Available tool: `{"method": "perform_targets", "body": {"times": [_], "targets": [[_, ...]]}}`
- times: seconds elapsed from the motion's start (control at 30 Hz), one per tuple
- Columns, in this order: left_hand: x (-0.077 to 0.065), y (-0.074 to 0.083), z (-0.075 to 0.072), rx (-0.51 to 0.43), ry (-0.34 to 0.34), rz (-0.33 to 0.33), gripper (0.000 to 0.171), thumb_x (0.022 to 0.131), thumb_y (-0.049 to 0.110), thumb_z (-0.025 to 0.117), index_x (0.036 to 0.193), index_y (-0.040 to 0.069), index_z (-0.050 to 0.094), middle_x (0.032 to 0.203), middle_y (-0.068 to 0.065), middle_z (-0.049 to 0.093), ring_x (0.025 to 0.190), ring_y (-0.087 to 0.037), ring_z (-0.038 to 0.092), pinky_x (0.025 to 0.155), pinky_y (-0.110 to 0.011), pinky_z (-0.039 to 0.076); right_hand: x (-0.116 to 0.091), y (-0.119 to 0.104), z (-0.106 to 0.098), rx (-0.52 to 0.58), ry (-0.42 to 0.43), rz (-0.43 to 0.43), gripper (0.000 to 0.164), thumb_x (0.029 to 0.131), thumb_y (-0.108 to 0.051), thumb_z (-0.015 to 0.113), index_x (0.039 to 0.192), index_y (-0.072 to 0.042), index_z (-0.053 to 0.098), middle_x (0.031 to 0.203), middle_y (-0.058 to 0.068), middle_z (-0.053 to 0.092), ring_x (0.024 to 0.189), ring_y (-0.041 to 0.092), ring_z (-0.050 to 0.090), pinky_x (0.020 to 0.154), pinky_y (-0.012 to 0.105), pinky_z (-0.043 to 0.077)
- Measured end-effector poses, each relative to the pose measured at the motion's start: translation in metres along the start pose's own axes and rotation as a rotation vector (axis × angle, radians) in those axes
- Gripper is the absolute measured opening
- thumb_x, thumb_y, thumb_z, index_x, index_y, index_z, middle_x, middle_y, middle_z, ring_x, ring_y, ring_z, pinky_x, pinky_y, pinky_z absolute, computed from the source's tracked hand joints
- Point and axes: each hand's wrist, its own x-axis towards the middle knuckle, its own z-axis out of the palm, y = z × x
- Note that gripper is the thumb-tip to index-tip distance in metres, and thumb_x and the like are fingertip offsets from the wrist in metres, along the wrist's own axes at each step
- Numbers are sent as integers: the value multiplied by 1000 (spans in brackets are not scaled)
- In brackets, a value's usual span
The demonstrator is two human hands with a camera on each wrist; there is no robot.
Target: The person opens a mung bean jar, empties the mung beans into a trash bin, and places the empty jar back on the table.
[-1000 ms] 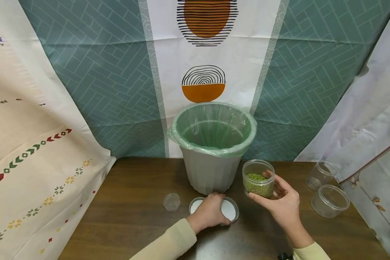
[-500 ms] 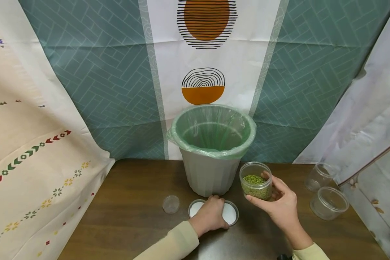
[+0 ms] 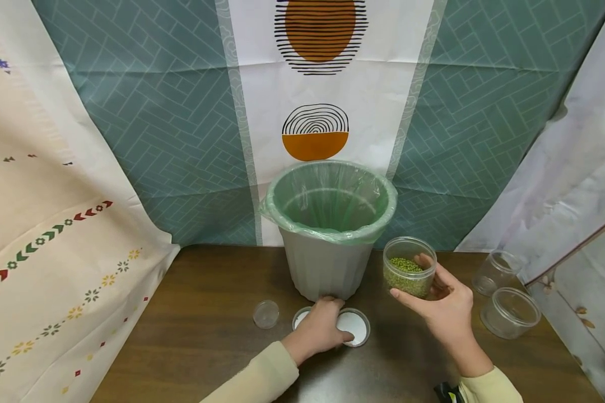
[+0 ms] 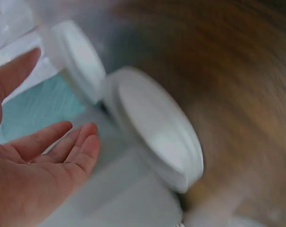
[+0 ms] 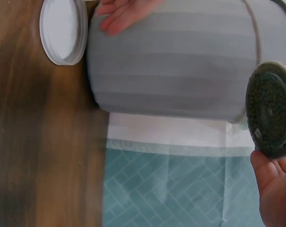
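My right hand holds up a clear jar of green beans, thumb at the near side and fingers behind. From below, the right wrist view shows the beans through the jar's base. Two round lids with white discs lie side by side in front of the bin: the right lid shows nearly whole, the left lid is partly covered by my left hand. In the left wrist view that hand's fingers are loosely bent and spread from the thumb, holding nothing, beside the blurred lids.
A grey bin with a green liner stands at the back of the wooden table. Left of the lids lies a small clear round piece. Two clear jars, a taller one and a wider one, stand at the right.
My right hand has carried the jar of beans a little to the right and up. The left hand has shifted slightly left, uncovering more of the right lid.
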Motion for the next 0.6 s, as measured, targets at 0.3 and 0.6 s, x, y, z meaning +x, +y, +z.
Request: {"method": "perform_targets", "body": {"times": [0.3, 0.6], "targets": [[-22, -40, -70, -164, 87, -83, 39, 83, 24, 67, 115, 3, 64, 113, -11, 67, 105, -24, 64, 82, -36, 54, 10, -11, -7, 11, 9, -50, 75, 54, 6, 86, 124, -11, 61, 120, 12, 63, 86, 3, 67, 71, 12, 52], [-34, -71, -187, -126, 321, -289, 26, 89, 19, 58, 110, 5, 66, 103, -9, 69, 90, -21, 66, 75, -38, 54, 25, -8, -14, 14, 33, -118, 77, 52, 8, 86, 123, -10, 61, 118, 13, 64, 84, 5, 67, 70, 12, 52]]}}
